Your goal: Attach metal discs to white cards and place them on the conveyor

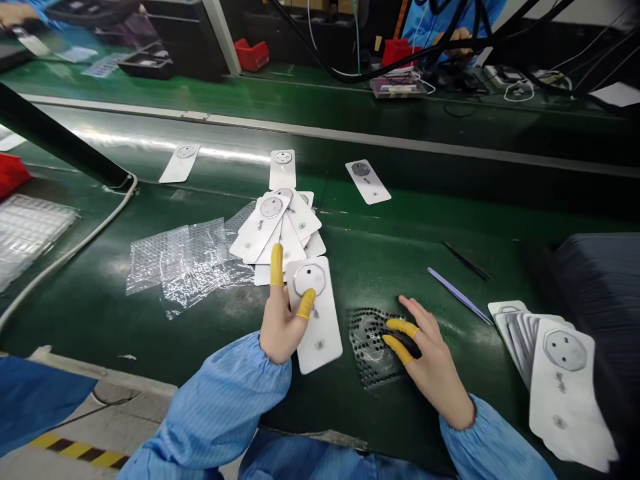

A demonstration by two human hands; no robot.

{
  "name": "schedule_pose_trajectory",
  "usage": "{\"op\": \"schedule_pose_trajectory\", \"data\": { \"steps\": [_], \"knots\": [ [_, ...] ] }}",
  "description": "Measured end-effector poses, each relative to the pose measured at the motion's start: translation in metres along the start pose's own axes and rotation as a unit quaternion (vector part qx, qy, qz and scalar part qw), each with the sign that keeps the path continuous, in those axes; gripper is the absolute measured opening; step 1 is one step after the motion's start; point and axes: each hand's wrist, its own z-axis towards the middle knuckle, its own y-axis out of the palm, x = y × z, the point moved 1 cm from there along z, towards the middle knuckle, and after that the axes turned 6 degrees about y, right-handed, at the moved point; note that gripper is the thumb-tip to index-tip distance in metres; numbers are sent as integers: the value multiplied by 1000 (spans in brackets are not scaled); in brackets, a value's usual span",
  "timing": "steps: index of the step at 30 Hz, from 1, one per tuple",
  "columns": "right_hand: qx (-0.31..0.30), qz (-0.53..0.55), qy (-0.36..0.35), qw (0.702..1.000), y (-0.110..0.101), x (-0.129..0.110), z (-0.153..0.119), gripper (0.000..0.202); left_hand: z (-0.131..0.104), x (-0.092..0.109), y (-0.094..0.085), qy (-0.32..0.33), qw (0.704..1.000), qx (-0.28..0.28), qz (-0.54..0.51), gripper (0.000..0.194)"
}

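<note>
A white panel [323,333] with a round grey ring lies before me; my left hand [285,307], yellow covers on thumb and index finger, rests on it with those fingers apart, the thumb at the ring. My right hand [425,347], also with two yellow finger covers, pinches a dark slender tool [407,341] over a clear sheet of small black dots [370,343]. The tool's tip is hard to make out. Just beyond my left hand is a pile of similar white panels [263,230].
Clear bubble bags [195,263] lie left of the pile. Purple tweezers [460,296] and dark tweezers [467,261] lie right, near stacked panels [563,400] beside a dark box [600,287]. Single panels [367,181] sit farther back. A black post [65,140] slants in from the left.
</note>
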Motion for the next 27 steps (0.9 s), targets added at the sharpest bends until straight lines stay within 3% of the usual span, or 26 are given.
{"op": "schedule_pose_trajectory", "data": {
  "steps": [2, 4, 7, 9, 11, 16, 19, 23, 27],
  "knots": [
    [-24, 55, 5, 998, -4, 1, 0, 16, 0, -6, 2, 55, 994, -9, 95, 37],
    [-55, 111, 24, 992, -11, -3, 3, 13, -3, -10, 10, 51, 988, -79, 119, 29],
    [-95, 128, 29, 987, -24, -9, 15, 12, -12, -8, 26, -19, 974, -222, 31, 37],
    [-113, 100, 1, 989, -29, -11, 22, 15, -19, -6, 35, -52, 961, -272, -14, 43],
    [-105, 67, -40, 991, -29, -14, 27, 22, -24, -6, 41, -73, 961, -265, -30, 44],
    [18, 6, -158, 987, -19, -30, 21, 31, -28, -14, 45, -113, 965, -233, -50, 47],
    [-16, -2, -220, 975, -10, -36, 13, 27, -29, -14, 47, -122, 959, -245, -81, 45],
    [-56, 19, -230, 971, 0, -32, 9, 33, -31, -12, 47, -138, 951, -255, -110, 42],
    [-67, 70, -206, 974, 4, -28, 7, 40, -31, -9, 43, -21, 963, -270, -3, 31]
  ]
}}
